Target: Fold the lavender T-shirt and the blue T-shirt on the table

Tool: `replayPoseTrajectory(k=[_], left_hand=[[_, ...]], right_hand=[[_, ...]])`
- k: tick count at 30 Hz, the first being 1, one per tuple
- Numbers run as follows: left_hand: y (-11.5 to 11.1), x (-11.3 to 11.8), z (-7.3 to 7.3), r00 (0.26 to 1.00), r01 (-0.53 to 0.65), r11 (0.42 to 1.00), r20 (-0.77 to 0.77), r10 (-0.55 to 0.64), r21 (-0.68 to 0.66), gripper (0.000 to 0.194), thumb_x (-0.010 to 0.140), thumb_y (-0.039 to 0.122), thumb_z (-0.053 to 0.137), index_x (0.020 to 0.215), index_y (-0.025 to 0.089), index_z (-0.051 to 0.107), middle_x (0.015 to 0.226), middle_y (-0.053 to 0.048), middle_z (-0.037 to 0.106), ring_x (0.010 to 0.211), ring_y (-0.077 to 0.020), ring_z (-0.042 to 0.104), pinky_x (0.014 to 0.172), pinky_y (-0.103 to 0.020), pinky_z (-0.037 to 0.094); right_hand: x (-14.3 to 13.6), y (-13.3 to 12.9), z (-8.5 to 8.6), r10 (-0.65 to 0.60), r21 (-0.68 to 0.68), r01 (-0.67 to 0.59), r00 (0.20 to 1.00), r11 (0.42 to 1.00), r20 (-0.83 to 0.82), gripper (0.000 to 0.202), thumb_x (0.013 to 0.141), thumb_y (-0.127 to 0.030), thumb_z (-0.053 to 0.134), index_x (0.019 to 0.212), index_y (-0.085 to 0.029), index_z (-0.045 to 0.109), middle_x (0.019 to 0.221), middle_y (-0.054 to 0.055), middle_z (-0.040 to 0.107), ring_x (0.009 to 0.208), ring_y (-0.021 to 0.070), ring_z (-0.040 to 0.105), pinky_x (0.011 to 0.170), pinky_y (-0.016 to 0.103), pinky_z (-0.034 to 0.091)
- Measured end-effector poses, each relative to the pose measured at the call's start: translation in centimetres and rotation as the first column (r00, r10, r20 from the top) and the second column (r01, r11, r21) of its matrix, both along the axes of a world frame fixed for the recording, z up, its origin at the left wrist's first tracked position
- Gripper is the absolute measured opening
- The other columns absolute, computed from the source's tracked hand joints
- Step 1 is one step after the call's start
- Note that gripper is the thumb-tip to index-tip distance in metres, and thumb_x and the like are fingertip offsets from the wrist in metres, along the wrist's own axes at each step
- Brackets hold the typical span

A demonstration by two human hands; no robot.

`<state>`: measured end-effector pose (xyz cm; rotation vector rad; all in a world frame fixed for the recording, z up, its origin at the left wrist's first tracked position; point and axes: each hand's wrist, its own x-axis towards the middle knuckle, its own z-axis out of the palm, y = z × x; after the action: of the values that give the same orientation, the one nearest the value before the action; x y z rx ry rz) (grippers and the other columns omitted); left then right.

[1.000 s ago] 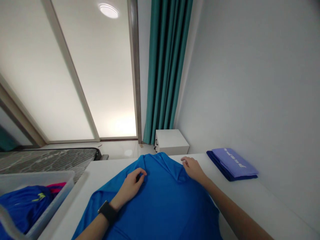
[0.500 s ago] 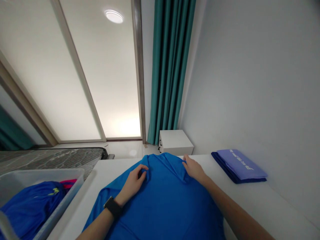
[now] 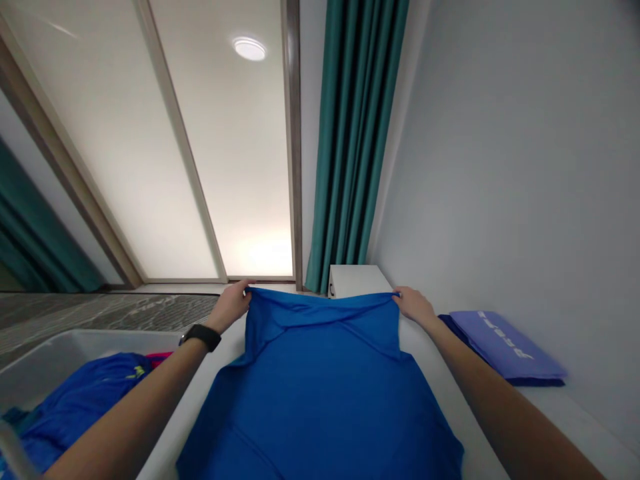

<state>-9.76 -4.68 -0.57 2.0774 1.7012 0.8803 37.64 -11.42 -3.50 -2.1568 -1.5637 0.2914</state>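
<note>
A blue garment spreads over the white table, its far edge raised and pulled straight between both hands. At that edge's left corner, my left hand is closed on the cloth, with a dark watch on the wrist. The right corner is pinched in my right hand. Small creases run across the cloth just below the held edge, and its lower part reaches out of view at the bottom.
Folded purple and navy cloths lie on the right by the wall. A translucent bin with blue clothes stands at the left. Beyond the table are a small white cabinet and a green curtain.
My hands have moved apart and farther out, lifting the garment's far edge and stretching it straight. My left hand, earlier curled over the cloth, now holds the corner. The view has shifted slightly.
</note>
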Motion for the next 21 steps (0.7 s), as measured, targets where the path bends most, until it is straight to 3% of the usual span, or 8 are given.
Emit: replayPoseTrajectory(k=[4,7,12,21], left_hand=[[2.1,-0.8,1.4,0.983,-0.05,0.992,0.172,0.07,-0.114,0.026,0.066,0.011,0.052,0.086,0.016,0.068,0.051,0.003,0.057,0.042,-0.0164,0.055,0.055,-0.029,0.047],[3.4,-0.9,1.5,0.959,-0.062,0.983,0.262,0.106,-0.172,0.023,0.068,0.011,0.052,0.087,0.014,0.065,0.055,0.001,0.06,0.048,-0.0173,0.062,0.053,-0.027,0.051],[4.7,-0.3,0.6,0.903,-0.063,0.975,0.405,0.146,-0.211,0.02,0.072,0.012,0.051,0.09,0.015,0.06,0.068,-0.002,0.065,0.064,-0.0176,0.069,0.058,-0.025,0.056],[4.0,-0.9,-2.3,0.87,-0.08,0.959,0.451,0.201,-0.273,0.009,0.076,0.016,0.051,0.083,0.015,0.055,0.065,0.0,0.063,0.054,-0.016,0.066,0.054,-0.026,0.055]], right_hand=[[0.4,1.0,0.8,-0.046,0.024,0.052,0.981,0.998,-0.187,0.019,0.087,-0.021,0.052,0.099,-0.018,0.067,0.062,0.006,0.07,0.062,0.0198,0.066,0.057,0.026,0.045],[0.1,1.3,0.8,-0.055,0.04,0.074,0.929,0.996,-0.366,0.025,0.091,-0.025,0.048,0.112,-0.018,0.059,0.072,0.006,0.074,0.045,0.0147,0.061,0.041,0.023,0.04],[-0.4,1.4,0.0,-0.066,0.025,0.099,0.812,0.995,-0.58,0.024,0.093,-0.033,0.049,0.111,-0.018,0.052,0.093,0.013,0.074,0.052,0.016,0.068,0.038,0.02,0.045],[-0.3,0.8,-2.2,-0.116,-0.044,0.116,0.745,0.992,-0.657,0.014,0.096,-0.032,0.045,0.096,-0.019,0.049,0.084,0.011,0.073,0.052,0.0145,0.067,0.042,0.021,0.048]])
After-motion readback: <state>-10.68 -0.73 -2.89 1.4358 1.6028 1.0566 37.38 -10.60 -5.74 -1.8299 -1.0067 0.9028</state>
